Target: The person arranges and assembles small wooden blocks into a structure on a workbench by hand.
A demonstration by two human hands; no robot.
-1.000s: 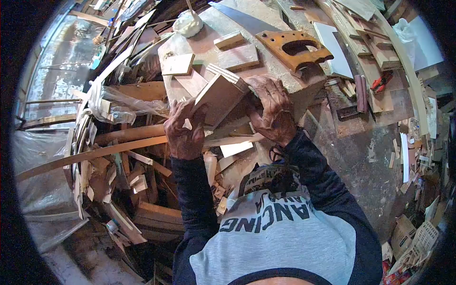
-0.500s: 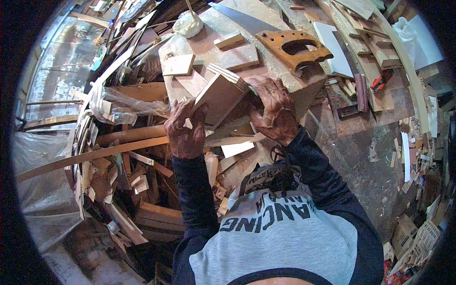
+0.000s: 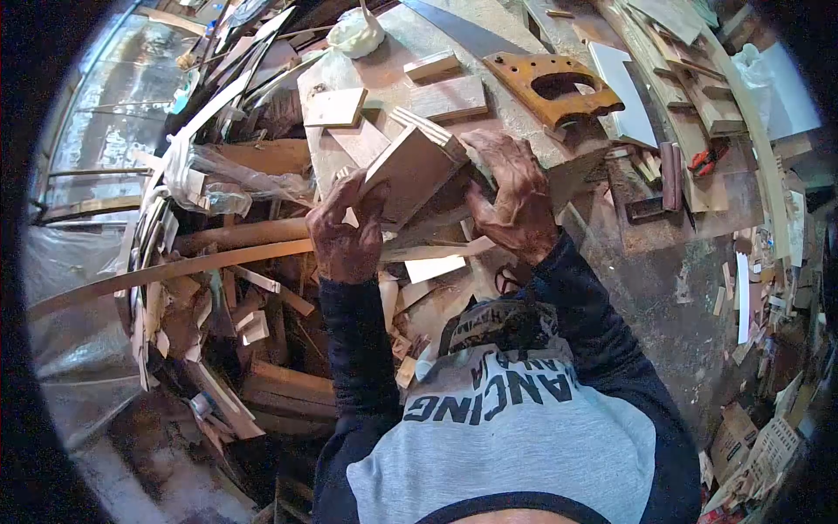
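A small stack of flat wooden pieces [image 3: 414,177] is held tilted between my two hands, over the near edge of a dusty workbench [image 3: 515,170]. My left hand [image 3: 347,229] grips the stack at its lower left, thumb against the face. On the other side, my right hand [image 3: 511,194] has its fingers bent around the upper right end; some fingertips are hidden behind the wood. Just beyond lie a pale wood block [image 3: 335,106], a wider flat block [image 3: 446,99] and a narrow block [image 3: 431,66]. A handsaw [image 3: 559,87] with a wooden handle rests to the right of them.
A white plastic bundle [image 3: 356,37] sits at the bench's far left. Red-handled pliers [image 3: 708,159] lie on a board at right, near stacked planks [image 3: 690,79]. At left, a long curved wood strip [image 3: 175,275] juts over heaped offcuts [image 3: 253,327].
The view has shifted slightly, so the bench things appear a little further right and up. Both hands keep their hold on the stacked wooden pieces, with hardly any change in tilt.
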